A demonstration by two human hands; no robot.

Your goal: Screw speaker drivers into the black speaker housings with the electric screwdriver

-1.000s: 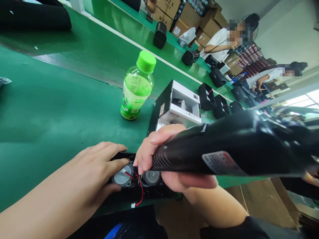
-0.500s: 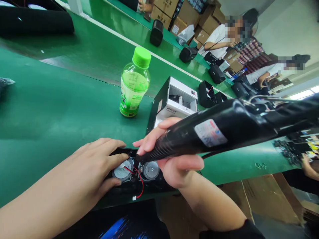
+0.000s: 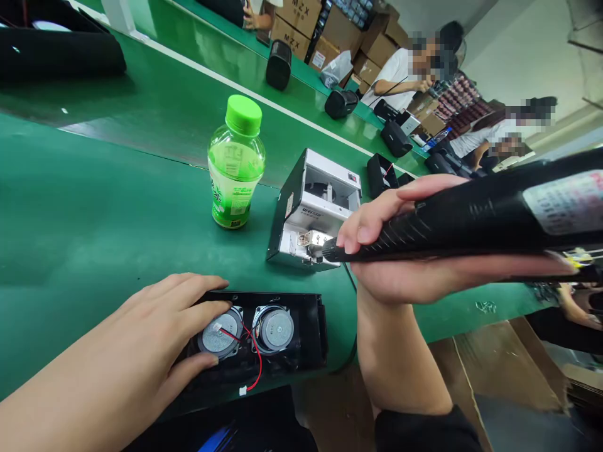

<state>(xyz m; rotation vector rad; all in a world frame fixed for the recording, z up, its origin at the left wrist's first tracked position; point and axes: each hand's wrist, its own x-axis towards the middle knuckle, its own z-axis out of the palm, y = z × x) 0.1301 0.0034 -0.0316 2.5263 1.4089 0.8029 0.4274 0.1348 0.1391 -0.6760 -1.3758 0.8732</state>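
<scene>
A black speaker housing (image 3: 308,333) lies on the green bench with two round speaker drivers (image 3: 279,329) in it. Between the drivers, a thin red wire (image 3: 260,361) ends in a white plug. My left hand (image 3: 176,333) grips the housing's left end, thumb and fingers around the left driver. In my right hand (image 3: 400,245) is a black electric screwdriver (image 3: 452,216), held slanting with the fingers wrapped round it. Its tip is at the front of a white and black screw feeder (image 3: 325,201); whether they touch I cannot tell.
A green-capped drink bottle (image 3: 236,163) stands left of the feeder. Another black housing (image 3: 61,50) lies at the far left. Several black speakers (image 3: 342,103) line the bench behind, where co-workers (image 3: 391,75) sit. Small screws (image 3: 485,307) lie at right, above cardboard (image 3: 509,358).
My right hand has lifted the screwdriver from the housing and moved it right and up to the feeder, uncovering the right driver. My left hand stays on the housing. The view has shifted slightly.
</scene>
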